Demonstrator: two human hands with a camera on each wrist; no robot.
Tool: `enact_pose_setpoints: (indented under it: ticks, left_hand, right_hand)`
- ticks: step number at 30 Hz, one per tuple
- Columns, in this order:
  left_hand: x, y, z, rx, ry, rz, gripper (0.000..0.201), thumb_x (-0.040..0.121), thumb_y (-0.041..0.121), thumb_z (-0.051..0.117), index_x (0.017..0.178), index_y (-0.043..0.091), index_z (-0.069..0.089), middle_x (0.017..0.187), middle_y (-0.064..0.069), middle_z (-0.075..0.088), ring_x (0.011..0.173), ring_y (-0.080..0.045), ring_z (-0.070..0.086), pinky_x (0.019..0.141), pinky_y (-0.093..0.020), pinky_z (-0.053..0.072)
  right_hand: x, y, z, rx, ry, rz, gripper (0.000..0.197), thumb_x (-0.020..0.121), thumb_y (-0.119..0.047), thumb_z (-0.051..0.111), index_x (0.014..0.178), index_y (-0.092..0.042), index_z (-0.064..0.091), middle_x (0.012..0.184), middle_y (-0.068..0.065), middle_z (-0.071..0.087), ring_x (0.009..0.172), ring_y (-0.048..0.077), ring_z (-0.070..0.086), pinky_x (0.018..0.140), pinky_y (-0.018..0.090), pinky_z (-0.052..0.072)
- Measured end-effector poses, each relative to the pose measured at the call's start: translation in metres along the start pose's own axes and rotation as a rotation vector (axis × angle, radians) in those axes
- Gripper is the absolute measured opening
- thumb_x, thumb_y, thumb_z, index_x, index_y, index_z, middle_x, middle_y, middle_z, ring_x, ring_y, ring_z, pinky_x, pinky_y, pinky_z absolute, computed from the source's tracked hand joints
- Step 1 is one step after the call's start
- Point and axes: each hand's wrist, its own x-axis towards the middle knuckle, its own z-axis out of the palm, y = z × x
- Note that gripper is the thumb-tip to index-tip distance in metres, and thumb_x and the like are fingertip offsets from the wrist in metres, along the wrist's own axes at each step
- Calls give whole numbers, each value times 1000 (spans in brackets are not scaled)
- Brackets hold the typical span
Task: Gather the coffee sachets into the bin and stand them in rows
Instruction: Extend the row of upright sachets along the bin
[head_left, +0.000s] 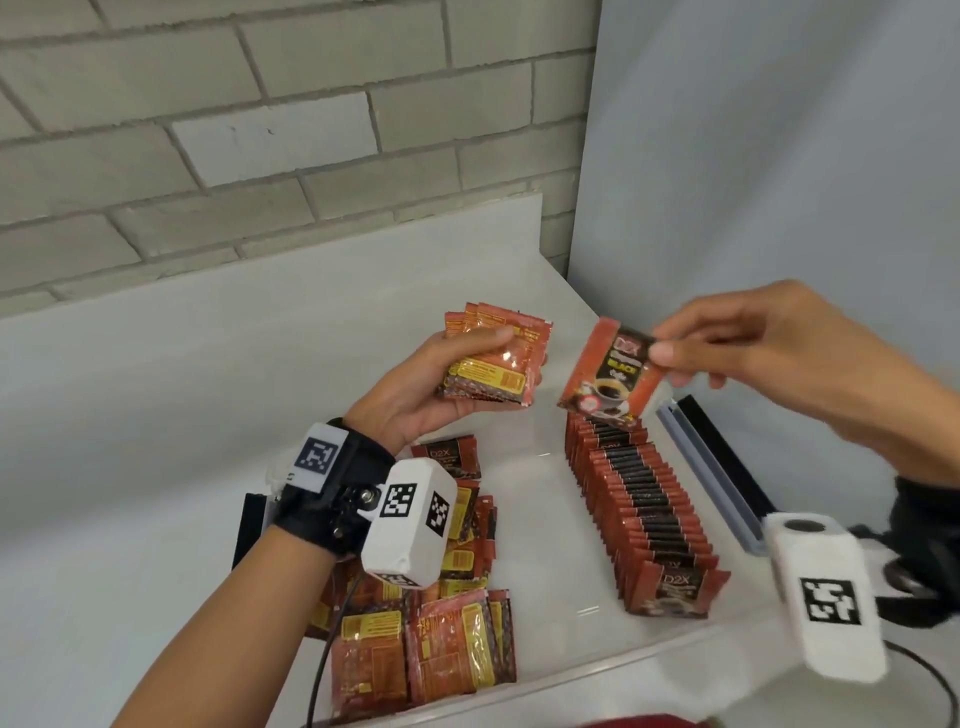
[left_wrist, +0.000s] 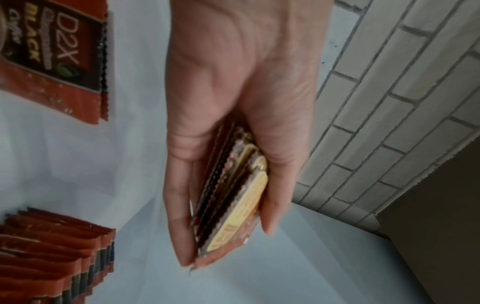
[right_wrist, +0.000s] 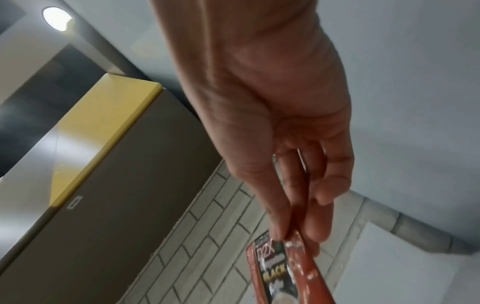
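Observation:
My left hand grips a stack of red coffee sachets above the clear bin, thumb across their yellow-labelled backs; the left wrist view shows the stack edge-on between thumb and fingers. My right hand pinches a single sachet by its top corner, face toward me, hanging just above the far end of a standing row of sachets on the bin's right side. The right wrist view shows that sachet between thumb and fingertips. A loose pile of sachets lies on the bin's left side.
The bin sits on a white counter against a grey brick wall. A pale blue panel rises at the right. A grey and black rail runs beside the bin's right wall. A black cable hangs from my left wrist.

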Motion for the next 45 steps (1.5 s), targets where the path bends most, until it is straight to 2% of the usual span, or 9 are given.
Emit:
enact_pose_setpoints:
  ticks: [3,8,14,20,25,31,37,39,45]
  left_hand:
    - [-2,1,5,-1,54,-15,35,80,22,62,111,6,63,97,-12,73,83,-21,72,68,-34,59]
    - [-2,2,9,-50,83,-33,43,77,25,60,116,6,58,98,-12,73,83,-22,72,68,-35,60]
    - [0,0,11,-83,105,-29,41,75,21,61,113,5,57,94,-14,73,82,-24,73,71,-39,61]
    - [0,-1,12,-53,119,-2,28,73,18,62,99,10,60,83,-6,74,76,-18,73,72,-36,61]
    - [-1,-1,13,-33,102,10,23,76,16,62,98,10,62,83,-5,74,76,-16,72,72,-35,61]
    - [-2,-1,14,-37,77,17,29,75,18,63,104,11,63,87,-4,74,80,-17,72,76,-35,60]
    - [0,-9,24,-28,9,-15,28,76,15,65,104,11,64,90,-5,74,81,-17,72,72,-31,60]
    - [2,-15,28,-24,-19,-27,30,80,14,70,110,10,64,96,-6,73,85,-18,71,73,-31,59]
    - [5,-29,39,-14,-147,-33,66,50,23,93,110,11,69,106,-11,72,92,-23,71,75,-31,58]
  right_hand:
    - [-29,3,-11,-161,-93,-24,12,69,-43,68,80,-44,73,72,-18,72,69,-1,63,64,8,41]
    - [-61,21,-13,-532,-261,1,28,65,-84,49,81,-65,63,82,-26,61,80,-5,54,63,16,41]
    - [-77,59,19,-662,-274,-138,9,71,-43,74,75,-49,69,76,-35,47,96,-9,36,64,18,39]
    - [-82,67,30,-734,-204,-329,22,56,-37,84,74,-38,72,69,-36,48,77,-1,25,60,13,29]
    - [-84,70,32,-833,-222,-266,35,47,-31,95,64,-38,65,65,-23,55,72,8,40,62,15,30]
    - [-81,69,36,-890,-246,-409,38,39,-32,97,56,-36,62,64,-28,30,75,-1,15,63,10,22]
    - [-74,64,27,-677,-287,-326,15,63,-39,83,70,-44,71,57,-42,44,82,-5,35,53,10,30]
    - [-70,51,23,-479,-222,-187,7,71,-51,66,77,-53,68,79,-46,56,90,-5,49,61,12,42]
    - [-52,31,31,-95,92,-47,39,64,-55,66,98,-37,62,78,-24,70,74,2,60,68,10,44]
